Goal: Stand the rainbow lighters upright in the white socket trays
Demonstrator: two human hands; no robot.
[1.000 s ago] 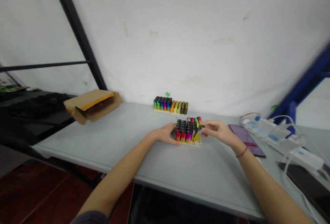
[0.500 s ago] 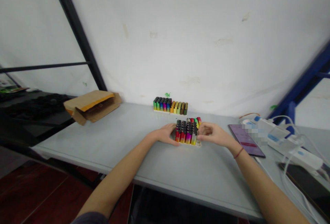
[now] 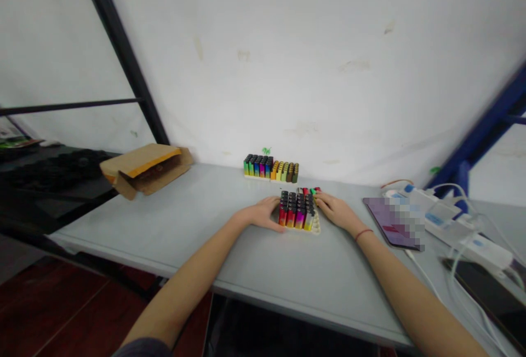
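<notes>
Upright lighters (image 3: 296,212) with black tops, red, magenta and yellow below, stand in rows in a white tray (image 3: 315,229). Bare slots show along the tray's right side. My left hand (image 3: 265,214) steadies the tray's left side, thumb along the front corner and fingers spread behind. Just behind the tray, several loose lighters (image 3: 306,191), red and green among them, lie on the table. My right hand (image 3: 333,209) is at the right of these, palm down, its fingertips reaching the nearest ones; whether it grips one is hidden.
Against the wall, more lighters (image 3: 271,169) stand in trays. An opened cardboard box (image 3: 148,168) lies at the left. On the right are a tablet (image 3: 380,217), a power strip with white cables (image 3: 472,239) and a dark phone (image 3: 489,291). The grey table's (image 3: 312,307) front edge runs below.
My right hand has moved from the tray's right side back to the loose lighters, and its fingers have flattened. The tray's right slots are now uncovered. My left hand has stayed in place.
</notes>
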